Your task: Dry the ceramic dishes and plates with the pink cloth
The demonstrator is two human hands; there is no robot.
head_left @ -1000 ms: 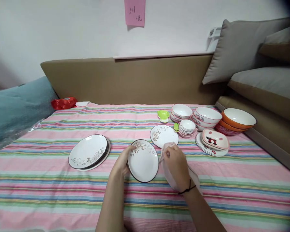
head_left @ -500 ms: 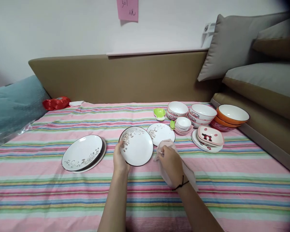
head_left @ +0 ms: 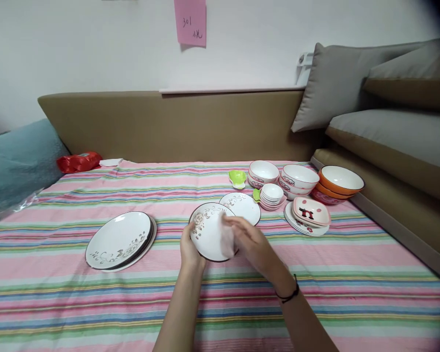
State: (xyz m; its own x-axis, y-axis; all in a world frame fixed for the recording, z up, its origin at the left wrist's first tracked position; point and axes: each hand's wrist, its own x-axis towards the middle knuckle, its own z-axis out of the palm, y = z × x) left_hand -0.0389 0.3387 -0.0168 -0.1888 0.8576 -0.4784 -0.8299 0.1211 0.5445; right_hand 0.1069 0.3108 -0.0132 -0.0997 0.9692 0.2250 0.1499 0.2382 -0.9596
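My left hand (head_left: 191,247) grips the left edge of a white plate (head_left: 209,239) with a dark rim and brown flowers, held above the striped cloth. Against the plate's right side, my right hand (head_left: 252,243) presses a pale pink cleaning cloth (head_left: 227,237); hand and cloth are a little blurred. Just behind lies a second flowered plate (head_left: 244,208), partly covered by the held one. To the left, a stack of larger flowered plates (head_left: 119,239) rests on the striped cloth.
Striped cloth (head_left: 77,303) covers the surface. At the right are small white bowls (head_left: 272,192), pink-rimmed bowls (head_left: 298,176), orange bowls (head_left: 341,178) and a square pink dish (head_left: 311,211). A green dish (head_left: 237,178) and a red package (head_left: 78,162) lie farther back. Cushions (head_left: 392,134) border the right.
My right hand has brought the cloth from beside the plate onto its right side. The plate has shifted slightly right, still in my left hand. The camera view has tilted up a little.
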